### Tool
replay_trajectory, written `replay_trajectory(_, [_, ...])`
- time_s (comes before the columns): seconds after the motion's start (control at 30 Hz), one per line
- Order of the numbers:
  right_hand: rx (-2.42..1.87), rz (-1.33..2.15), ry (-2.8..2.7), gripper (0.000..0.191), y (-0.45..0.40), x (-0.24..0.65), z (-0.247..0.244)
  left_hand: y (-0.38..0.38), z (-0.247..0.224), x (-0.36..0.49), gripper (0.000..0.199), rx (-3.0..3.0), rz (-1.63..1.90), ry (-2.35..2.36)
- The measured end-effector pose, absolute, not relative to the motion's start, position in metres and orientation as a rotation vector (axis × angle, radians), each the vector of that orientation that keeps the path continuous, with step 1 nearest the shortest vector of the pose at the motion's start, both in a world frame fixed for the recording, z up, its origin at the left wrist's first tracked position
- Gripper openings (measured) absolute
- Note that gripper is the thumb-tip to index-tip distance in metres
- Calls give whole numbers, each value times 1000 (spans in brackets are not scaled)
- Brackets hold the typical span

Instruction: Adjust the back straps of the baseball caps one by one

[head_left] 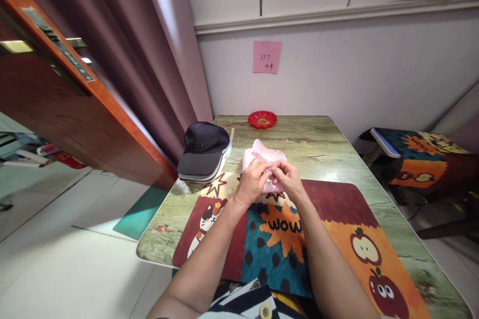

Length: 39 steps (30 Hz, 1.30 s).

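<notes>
Fingers of left hand [251, 183] and right hand [290, 179] pinch narrowly, contents unclear, over a soft-looking pink item [266, 151] best held by its edge.

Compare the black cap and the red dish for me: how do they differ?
The black cap has a rounded crown and a brim; the red dish is low and open with a wavy rim. The black cap looks larger and sits on something paler, while the red dish rests near the table's far edge. Both bear markings.
</notes>
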State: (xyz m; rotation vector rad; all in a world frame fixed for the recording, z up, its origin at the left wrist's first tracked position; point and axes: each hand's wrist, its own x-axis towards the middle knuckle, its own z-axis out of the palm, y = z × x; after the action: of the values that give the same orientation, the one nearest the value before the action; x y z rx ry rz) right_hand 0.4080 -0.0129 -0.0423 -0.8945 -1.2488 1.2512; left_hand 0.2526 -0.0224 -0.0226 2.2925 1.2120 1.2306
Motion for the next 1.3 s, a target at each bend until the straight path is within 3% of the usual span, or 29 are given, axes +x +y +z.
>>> replay_trajectory(0.4, [-800,1330,-1254,34,-11,407,-46,-23,-22,247,27,2312,1290,1161])
replay_trajectory(0.7, [-765,1298,-1214,33,-11,404,-49,-32,-14,252,31,2523,1145,1447])
replay_trajectory(0.9, [-753,1265,-1226,31,-10,401,-51,-33,-15,257,26,2124,1295,1324])
replay_trajectory(1.07, [-757,1248,-1212,32,-8,398,-52,-32,-15,261,7,1645,1385,1373])
replay_trajectory(1.3, [-752,1241,-1209,30,-8,397,-54,-29,-15,258,20,1446,1272,1285])
